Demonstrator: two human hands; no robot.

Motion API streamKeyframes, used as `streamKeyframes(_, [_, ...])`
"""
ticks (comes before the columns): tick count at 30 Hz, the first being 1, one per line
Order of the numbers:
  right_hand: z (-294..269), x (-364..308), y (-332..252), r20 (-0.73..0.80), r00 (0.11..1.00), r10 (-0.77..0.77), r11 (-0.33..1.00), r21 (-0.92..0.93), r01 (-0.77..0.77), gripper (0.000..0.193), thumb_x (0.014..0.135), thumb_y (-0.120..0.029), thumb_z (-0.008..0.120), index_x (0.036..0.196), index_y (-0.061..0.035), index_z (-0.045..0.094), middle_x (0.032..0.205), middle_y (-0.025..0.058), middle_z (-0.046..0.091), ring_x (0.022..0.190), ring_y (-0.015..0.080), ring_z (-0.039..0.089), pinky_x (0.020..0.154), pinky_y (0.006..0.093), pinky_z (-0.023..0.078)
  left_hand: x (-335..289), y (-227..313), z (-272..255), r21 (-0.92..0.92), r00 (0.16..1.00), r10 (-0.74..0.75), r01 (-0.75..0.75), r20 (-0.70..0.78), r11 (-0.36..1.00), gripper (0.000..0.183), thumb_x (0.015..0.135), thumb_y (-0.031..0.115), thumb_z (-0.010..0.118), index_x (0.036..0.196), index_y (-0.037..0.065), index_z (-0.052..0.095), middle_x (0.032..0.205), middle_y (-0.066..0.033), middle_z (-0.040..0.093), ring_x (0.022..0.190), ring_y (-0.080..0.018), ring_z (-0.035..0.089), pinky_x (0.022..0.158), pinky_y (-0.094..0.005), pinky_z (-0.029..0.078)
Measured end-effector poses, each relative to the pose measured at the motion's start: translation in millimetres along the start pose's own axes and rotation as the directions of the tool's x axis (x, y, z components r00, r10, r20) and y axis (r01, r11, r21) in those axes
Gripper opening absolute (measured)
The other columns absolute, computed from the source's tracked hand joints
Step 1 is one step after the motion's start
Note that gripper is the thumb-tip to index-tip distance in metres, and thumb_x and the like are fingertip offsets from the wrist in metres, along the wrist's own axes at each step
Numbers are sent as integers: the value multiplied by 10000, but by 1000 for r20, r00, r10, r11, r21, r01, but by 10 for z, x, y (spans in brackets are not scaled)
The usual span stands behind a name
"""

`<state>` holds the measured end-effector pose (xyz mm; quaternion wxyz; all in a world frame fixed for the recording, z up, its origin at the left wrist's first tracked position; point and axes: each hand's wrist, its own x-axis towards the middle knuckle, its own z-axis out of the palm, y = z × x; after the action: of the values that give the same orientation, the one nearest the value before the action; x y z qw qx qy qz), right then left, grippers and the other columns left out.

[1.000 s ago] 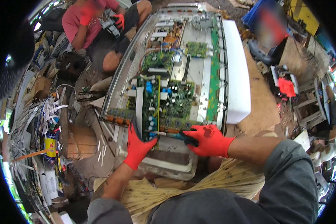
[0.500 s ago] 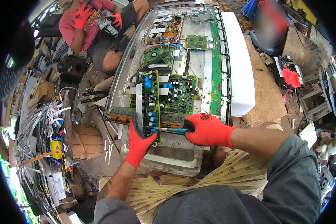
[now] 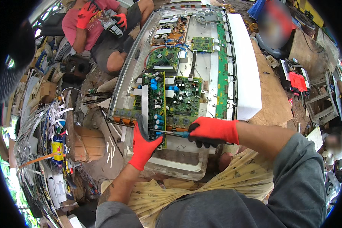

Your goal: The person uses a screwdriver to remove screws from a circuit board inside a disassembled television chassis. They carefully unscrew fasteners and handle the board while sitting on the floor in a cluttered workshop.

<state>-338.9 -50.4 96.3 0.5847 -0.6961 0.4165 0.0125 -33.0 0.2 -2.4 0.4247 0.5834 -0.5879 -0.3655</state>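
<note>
My left hand [image 3: 143, 150], in a red glove with dark fingers, is closed around the lower end of a long green circuit board [image 3: 153, 103]. The board stands tilted on edge, with blue capacitors and a grey metal strip along it. My right hand [image 3: 214, 131], gloved likewise, grips a screwdriver [image 3: 182, 134] with a teal handle. Its shaft points left onto the board's lower part, beside the capacitors; the tip is hard to make out. Beneath lies an opened flat panel [image 3: 186, 68] carrying several more circuit boards, wires and a green edge board [image 3: 222, 76].
A white foam block [image 3: 247, 68] stands along the panel's right side, with a brown board [image 3: 271, 87] beyond. Another person [image 3: 91, 26] in red gloves sits at the far left holding a grey part. Scrap strips [image 3: 57, 114] and a wooden stump [image 3: 88, 144] lie left.
The whole scene has shifted slightly right in the picture. My right hand has turned a little on the screwdriver, showing more of its dark fingers. My left hand keeps its hold.
</note>
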Motion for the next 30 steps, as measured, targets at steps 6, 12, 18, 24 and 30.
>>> streamKeyframes(6, [443,-71,122,-253,822,-509,559,-824,92,291,879,-219,648,1135,-80,650,965,133,722,855,300,720,739,413,580,12,7,5,92,999,33,-31,-26,995,1096,691,193,902,1566,-38,283,1542,-220,382,1438,-329,393,1189,-415,318])
streamKeyframes(12, [-21,7,-9,32,984,176,909,378,-175,258,839,-260,647,990,-55,686,906,152,730,842,295,716,685,390,563,26,10,-10,137,999,2,3,-35,991,1104,696,202,900,1569,-40,270,1556,-222,367,1448,-332,384,1190,-412,323])
streamKeyframes(18, [263,-48,-29,-334,868,-367,839,-521,154,279,826,-237,654,1051,-77,691,928,105,693,858,304,686,695,403,555,40,49,18,128,1000,20,-17,-23,992,1140,680,218,915,1571,-43,253,1548,-225,365,1442,-328,386,1189,-414,325])
streamKeyframes(24, [396,-33,132,-228,734,-640,552,-801,231,289,788,-177,674,1069,-114,666,961,75,634,875,295,647,723,423,552,42,196,63,426,996,89,-71,-24,902,1187,651,270,937,1567,-43,251,1512,-263,377,1408,-374,420,1170,-427,357])
streamKeyframes(30, [304,-39,56,-391,848,-359,871,-468,153,382,825,-219,695,1182,-84,678,1085,118,708,1045,330,678,870,435,561,46,233,110,405,994,-24,65,-104,912,1159,657,262,932,1568,-23,274,1505,-258,391,1361,-385,465,1134,-437,394])
